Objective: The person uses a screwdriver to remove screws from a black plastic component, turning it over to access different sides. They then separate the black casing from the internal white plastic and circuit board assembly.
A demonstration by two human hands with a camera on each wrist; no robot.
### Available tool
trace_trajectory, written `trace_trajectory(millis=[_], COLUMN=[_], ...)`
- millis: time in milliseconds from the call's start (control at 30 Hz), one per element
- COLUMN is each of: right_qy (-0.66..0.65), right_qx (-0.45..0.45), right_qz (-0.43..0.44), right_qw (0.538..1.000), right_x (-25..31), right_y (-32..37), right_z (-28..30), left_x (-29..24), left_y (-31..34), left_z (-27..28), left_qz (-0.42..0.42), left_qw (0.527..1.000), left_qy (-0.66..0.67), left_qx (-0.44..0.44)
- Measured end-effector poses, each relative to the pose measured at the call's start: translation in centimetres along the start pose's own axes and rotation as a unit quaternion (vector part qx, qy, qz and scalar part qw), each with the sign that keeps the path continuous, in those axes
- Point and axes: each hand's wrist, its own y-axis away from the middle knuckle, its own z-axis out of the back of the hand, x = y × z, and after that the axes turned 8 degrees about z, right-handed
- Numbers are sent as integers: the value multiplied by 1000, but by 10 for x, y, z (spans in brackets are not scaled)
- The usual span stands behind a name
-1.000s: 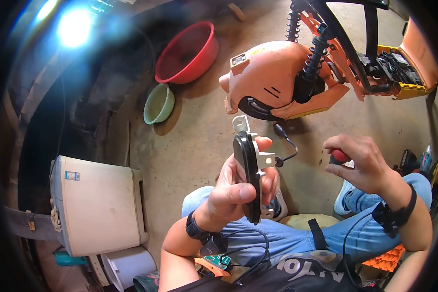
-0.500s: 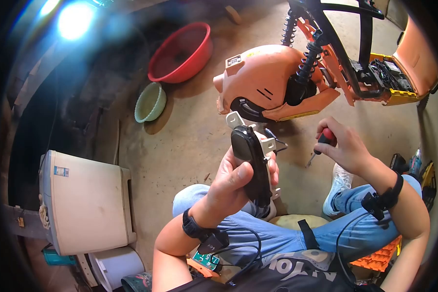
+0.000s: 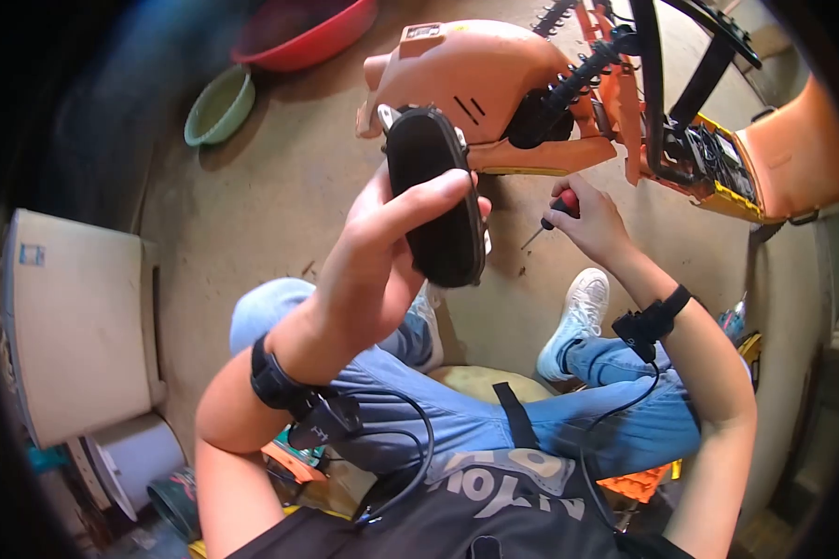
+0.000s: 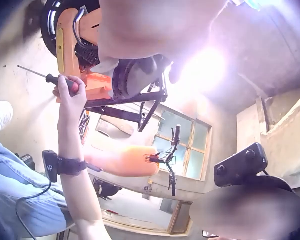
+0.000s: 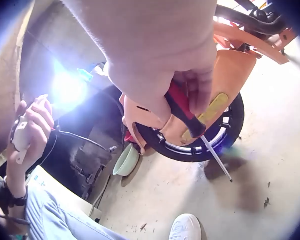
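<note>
My left hand (image 3: 368,233) holds up a long black oval unit (image 3: 424,140), its thumb across the smooth face and fingers behind. White brackets (image 5: 22,136) on its back show in the right wrist view, along with a black cable (image 5: 85,140) that ends in a plug. My right hand (image 3: 595,224) grips a screwdriver (image 3: 563,205) by its red and black handle. Its bare shaft points down toward the floor, apart from the unit. In the left wrist view the near hand (image 4: 140,30) is a blur at the top.
An orange electric scooter (image 3: 485,84) with a black frame lies ahead, its wiring compartment (image 3: 718,168) exposed. Red (image 3: 308,37) and pale green (image 3: 220,107) basins are at the back left. A white cabinet (image 3: 84,326) stands left. White shoes (image 3: 583,307) rest on the floor below my hands.
The left hand has raised the black unit and turned its smooth face toward the head camera. The right hand still holds the screwdriver, whose shaft has come into sight. The head view has shifted.
</note>
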Motion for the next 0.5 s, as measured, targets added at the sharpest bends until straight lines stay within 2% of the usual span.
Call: trace_trajectory(millis=[67, 133, 267, 500], right_qy=[-6, 7, 47, 70], right_qx=[1, 16, 50, 48], right_qz=[-5, -5, -4, -22], right_qw=[1000, 1000, 998, 996], right_x=[-4, -8, -23, -52], right_y=[1, 2, 2, 6], right_z=[-7, -17, -33, -59], left_x=[5, 9, 11, 11], left_y=[-6, -10, -11, -11], left_z=[9, 13, 14, 21], left_qz=[-15, -37, -61, -48], left_qw=[1000, 999, 998, 998], left_qy=[20, -40, -22, -33], left_qx=[6, -6, -7, -16])
